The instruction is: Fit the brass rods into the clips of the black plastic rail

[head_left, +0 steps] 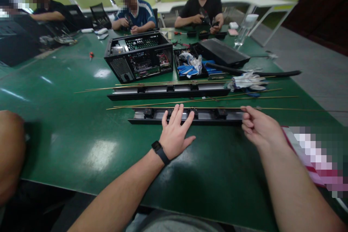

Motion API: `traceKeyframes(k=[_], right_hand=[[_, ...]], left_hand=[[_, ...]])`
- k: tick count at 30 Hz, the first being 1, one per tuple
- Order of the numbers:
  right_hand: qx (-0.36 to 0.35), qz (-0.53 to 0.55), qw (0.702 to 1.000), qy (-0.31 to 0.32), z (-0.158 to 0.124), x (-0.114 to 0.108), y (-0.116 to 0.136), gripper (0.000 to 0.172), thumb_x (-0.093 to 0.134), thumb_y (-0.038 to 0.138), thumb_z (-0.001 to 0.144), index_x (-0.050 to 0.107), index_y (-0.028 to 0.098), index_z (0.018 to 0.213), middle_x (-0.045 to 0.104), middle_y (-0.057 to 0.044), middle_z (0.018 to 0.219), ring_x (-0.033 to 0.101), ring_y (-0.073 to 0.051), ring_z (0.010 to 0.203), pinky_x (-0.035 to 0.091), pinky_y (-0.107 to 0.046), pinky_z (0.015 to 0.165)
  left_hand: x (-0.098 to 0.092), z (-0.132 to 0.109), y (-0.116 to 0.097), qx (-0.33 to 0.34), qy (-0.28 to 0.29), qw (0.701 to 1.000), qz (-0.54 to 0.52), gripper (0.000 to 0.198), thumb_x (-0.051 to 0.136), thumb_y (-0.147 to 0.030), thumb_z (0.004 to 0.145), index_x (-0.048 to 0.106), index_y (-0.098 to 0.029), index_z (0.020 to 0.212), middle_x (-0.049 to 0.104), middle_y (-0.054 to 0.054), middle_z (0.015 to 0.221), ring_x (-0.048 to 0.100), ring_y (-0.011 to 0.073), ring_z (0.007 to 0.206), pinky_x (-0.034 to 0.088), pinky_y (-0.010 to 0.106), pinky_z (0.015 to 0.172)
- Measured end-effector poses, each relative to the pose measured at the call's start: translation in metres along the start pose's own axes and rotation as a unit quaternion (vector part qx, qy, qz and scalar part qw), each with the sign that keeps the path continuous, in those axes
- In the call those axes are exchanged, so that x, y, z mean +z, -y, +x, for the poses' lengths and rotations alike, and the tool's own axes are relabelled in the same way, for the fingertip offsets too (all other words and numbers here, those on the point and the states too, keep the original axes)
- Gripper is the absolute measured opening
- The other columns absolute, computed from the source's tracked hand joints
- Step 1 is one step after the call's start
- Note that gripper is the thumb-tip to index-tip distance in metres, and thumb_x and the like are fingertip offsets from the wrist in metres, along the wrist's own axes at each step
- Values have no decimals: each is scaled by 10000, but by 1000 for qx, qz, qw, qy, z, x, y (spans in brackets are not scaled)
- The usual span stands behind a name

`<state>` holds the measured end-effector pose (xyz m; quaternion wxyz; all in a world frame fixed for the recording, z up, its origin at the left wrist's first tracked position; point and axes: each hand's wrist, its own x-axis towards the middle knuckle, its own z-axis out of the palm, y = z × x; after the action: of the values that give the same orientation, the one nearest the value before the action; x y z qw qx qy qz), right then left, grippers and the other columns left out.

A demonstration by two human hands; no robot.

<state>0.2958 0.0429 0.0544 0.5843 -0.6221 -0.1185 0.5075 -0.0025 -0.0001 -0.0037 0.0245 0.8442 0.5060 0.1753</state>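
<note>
My left hand lies flat with fingers spread, its fingertips resting on the middle of a long black and silver rail on the green table. It wears a black wristband. My right hand holds the rail's right end, fingers curled together around it. Thin brass rods lie along and just behind the rail. A second, similar rail lies parallel further back.
Behind the rails stand an open black computer case, a black tray with blue parts, a flat black box and white gloves. Three people sit at the far side handling tools. An elbow shows at the left.
</note>
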Motion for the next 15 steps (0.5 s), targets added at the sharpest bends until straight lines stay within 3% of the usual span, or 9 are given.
traceKeyframes(k=[3, 10, 13, 15], right_hand=[[-4, 1, 1000, 15, 1, -2, -1, 295, 590, 141, 1241, 731, 170, 984, 527, 67, 672, 352, -42, 379, 231, -171, 305], [-29, 23, 999, -24, 11, -13, 7, 333, 533, 123, 1251, 646, 210, 950, 494, 88, 658, 346, -34, 370, 215, -166, 316], [-16, 10, 1000, 13, 11, -8, -7, 198, 726, 161, 1176, 698, 209, 986, 553, 78, 681, 368, -39, 381, 234, -167, 313], [-5, -14, 997, 70, 14, -8, -16, 174, 862, 251, 1110, 718, 220, 1017, 590, 69, 689, 371, -47, 387, 238, -166, 304]], left_hand=[[1, 0, 0, 2, -1, 1000, 0, 964, 989, -411, 1028, 557, -279, 1879, 341, 257, 2027, 314, 515, 1895, 304, 820, 1467], [2, 0, 1, 1, -3, 1000, -3, 966, 992, -403, 1025, 557, -283, 1879, 338, 253, 2029, 316, 515, 1894, 306, 818, 1468], [1, 0, 0, -1, -2, 1000, -2, 968, 992, -399, 1024, 557, -276, 1880, 332, 260, 2028, 315, 515, 1895, 311, 826, 1464], [1, 0, 0, -2, 0, 1000, -3, 963, 991, -397, 1025, 559, -277, 1878, 329, 261, 2028, 314, 512, 1897, 313, 829, 1462]])
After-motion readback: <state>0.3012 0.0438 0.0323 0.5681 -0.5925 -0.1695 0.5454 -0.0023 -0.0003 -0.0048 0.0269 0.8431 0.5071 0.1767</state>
